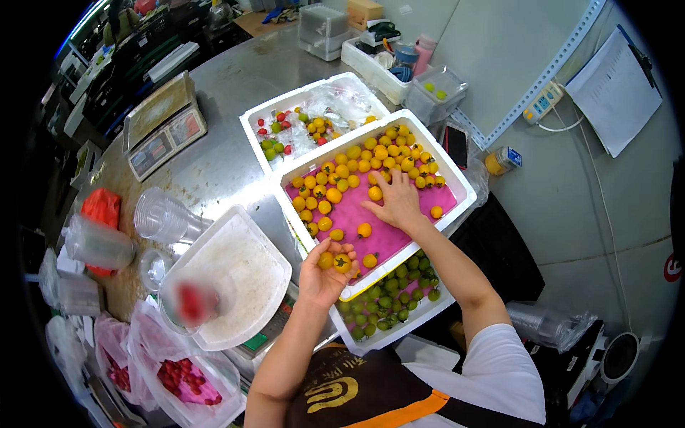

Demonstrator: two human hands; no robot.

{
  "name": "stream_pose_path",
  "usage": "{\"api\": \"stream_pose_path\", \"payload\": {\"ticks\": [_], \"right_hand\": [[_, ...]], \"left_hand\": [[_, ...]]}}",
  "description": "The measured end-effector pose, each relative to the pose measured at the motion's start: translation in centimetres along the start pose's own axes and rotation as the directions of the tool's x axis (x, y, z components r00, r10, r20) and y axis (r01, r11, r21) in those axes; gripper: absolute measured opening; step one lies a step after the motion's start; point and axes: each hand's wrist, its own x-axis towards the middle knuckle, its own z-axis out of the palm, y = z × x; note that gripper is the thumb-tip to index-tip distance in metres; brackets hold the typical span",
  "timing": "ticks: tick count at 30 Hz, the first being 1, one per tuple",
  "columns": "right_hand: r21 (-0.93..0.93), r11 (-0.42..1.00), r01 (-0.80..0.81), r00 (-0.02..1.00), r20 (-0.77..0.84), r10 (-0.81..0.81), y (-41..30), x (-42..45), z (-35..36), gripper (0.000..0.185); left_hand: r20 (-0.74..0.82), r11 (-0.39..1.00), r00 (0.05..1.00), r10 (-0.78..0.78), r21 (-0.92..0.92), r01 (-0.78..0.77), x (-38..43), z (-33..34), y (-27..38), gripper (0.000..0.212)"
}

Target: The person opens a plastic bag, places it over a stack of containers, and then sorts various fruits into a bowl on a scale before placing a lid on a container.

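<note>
A white foam box [465, 199] lined with pink sheeting lies before me. Many yellow cherry tomatoes [334, 196] are in it, mostly along its far and left sides. Cupped over the box's near left corner, my left hand [321, 281] holds yellow cherry tomatoes [342, 262], one with its green calyx facing up. My right hand [397, 202] reaches into the far half of the box, thumb and fingers apart around tomatoes there. Its fingertips touch or nearly touch them. Beneath the near edge, a second foam box [369, 346] contains green cherry tomatoes [393, 294].
A scale pan [235, 278] stands left, bearing a clear cup [190, 304] with blurred red contents. Stacked clear cups [166, 216] lie beyond it. Red fruit [182, 377] fills a bagged tray at lower left. Another foam box [251, 125] holds mixed tomatoes; a second scale [166, 131] stands further back.
</note>
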Motion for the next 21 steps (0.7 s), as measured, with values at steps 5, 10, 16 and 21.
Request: {"api": "stream_pose_path", "payload": {"ticks": [5,10,16,21], "right_hand": [[0.046,0.993,0.111,0.992,-0.073,-0.107,1.1,1.0,1.3,0.053],[0.029,0.976,0.216,0.969,-0.133,-0.210,1.1,2.6,2.6,0.047],[0.060,0.995,0.085,0.991,-0.105,-0.078,0.9,2.5,2.0,0.044],[0.333,0.943,-0.006,0.993,-0.111,0.045,3.1,2.8,2.9,0.039]], "left_hand": [[-0.050,1.000,0.999,-0.002,0.001,0.002,0.2,1.4,-0.5,0.037],[-0.030,0.997,0.999,0.023,-0.076,-0.025,-0.7,1.5,0.1,0.040],[0.039,0.999,0.998,0.039,-0.033,-0.038,-2.1,1.0,-0.4,0.033],[0.109,0.919,0.970,0.215,0.313,-0.239,-6.7,1.2,2.0,0.033]]}}
